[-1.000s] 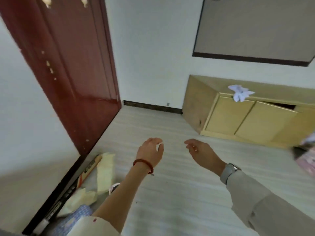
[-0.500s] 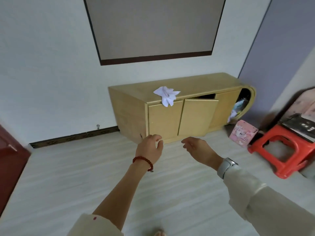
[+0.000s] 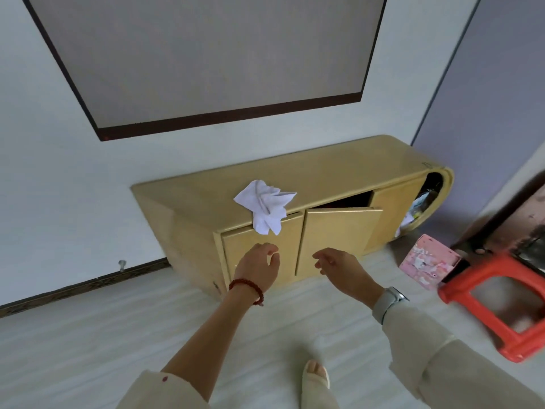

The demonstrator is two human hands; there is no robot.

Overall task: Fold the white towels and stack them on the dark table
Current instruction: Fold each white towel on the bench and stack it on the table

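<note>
A crumpled white towel point(image 3: 265, 205) lies on the front edge of a low yellow wooden cabinet point(image 3: 339, 175), one corner hanging over a door. My left hand point(image 3: 259, 268), with a red bead bracelet at the wrist, is raised in front of the cabinet just below the towel, fingers loosely curled and holding nothing. My right hand point(image 3: 343, 271), with a watch at the wrist, hovers to the right at the same height, fingers relaxed and empty. Neither hand touches the towel. A dark table edge point(image 3: 525, 214) shows at the far right.
The cabinet's middle door point(image 3: 336, 234) stands ajar. A pink box point(image 3: 427, 261) sits on the floor right of the cabinet, beside a red plastic stool point(image 3: 498, 308). My foot point(image 3: 317, 376) is on the pale floor. A grey panel point(image 3: 206, 57) hangs on the wall.
The view has swung right from the red door to the cabinet and drawn closer to it. Both hands stay raised and empty, now nearer the towel.
</note>
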